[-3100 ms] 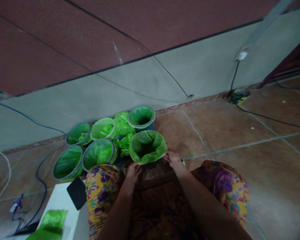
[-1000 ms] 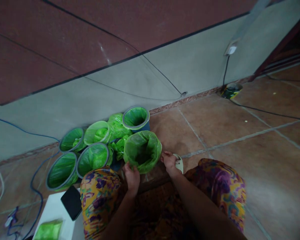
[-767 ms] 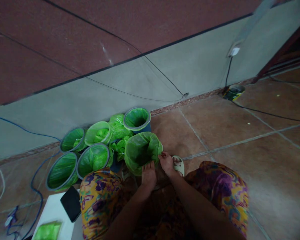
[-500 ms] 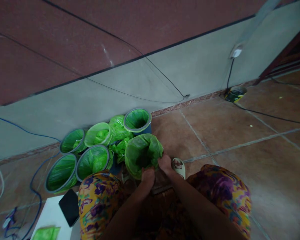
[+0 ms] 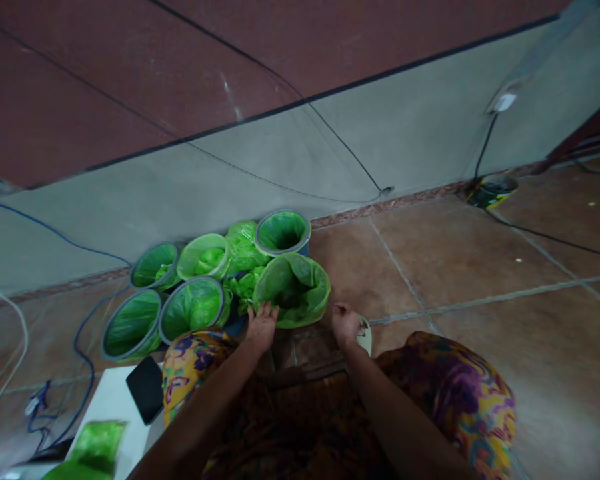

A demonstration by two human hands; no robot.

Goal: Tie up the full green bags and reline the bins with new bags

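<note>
A trash bin (image 5: 303, 313) lined with a thin green plastic bag stands between my feet, its mouth facing up and the bag folded over the rim. My left hand (image 5: 261, 328) is at the near left of this rim with fingers spread, touching or almost touching the bag. To the right of the bin, a little apart from it, is my right hand (image 5: 346, 323). Its fingers are curled in and nothing shows in them. The inside of the bin is dark.
Several other bag-lined bins stand left and behind, among them a grey-rimmed bin (image 5: 283, 233). Crumpled green bags (image 5: 247, 248) lie between them. At lower left are a white surface (image 5: 111, 393), a dark tablet (image 5: 145, 390) and a folded green bag (image 5: 100, 440). A blue cable (image 5: 83, 333) crosses the floor.
Both hands have let go of the near rim. The left moved up and left along the bag, the right moved off to the right. The bag edge now lies over the front rim.
</note>
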